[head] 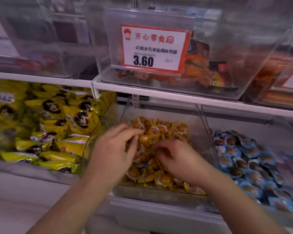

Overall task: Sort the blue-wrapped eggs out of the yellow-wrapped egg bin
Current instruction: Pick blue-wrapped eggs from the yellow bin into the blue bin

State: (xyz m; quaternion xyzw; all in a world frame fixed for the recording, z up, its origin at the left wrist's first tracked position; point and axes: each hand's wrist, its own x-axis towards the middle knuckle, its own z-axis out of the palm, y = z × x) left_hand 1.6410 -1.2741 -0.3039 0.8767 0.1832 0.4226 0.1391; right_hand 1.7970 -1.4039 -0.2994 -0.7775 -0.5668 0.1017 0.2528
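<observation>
The clear yellow-wrapped egg bin [197,130] sits in the middle of the lower shelf, holding a heap of yellow-wrapped eggs [161,129]. My left hand [115,149] reaches in from the left, and its fingers and thumb curl round a yellow-wrapped egg [143,139]. My right hand [178,160] lies on the heap's middle with its fingers curled down among the eggs; the tips are blurred. To the right, a neighbouring bin holds several blue-wrapped eggs [243,157]. No blue-wrapped egg shows plainly in the yellow heap.
Left of the egg bin, yellow snack packets [49,125] fill another bin. A white shelf edge [159,93] runs above, carrying a clear box with a 3.60 price card [152,48] and orange packets. The bins' clear walls stand close on both sides.
</observation>
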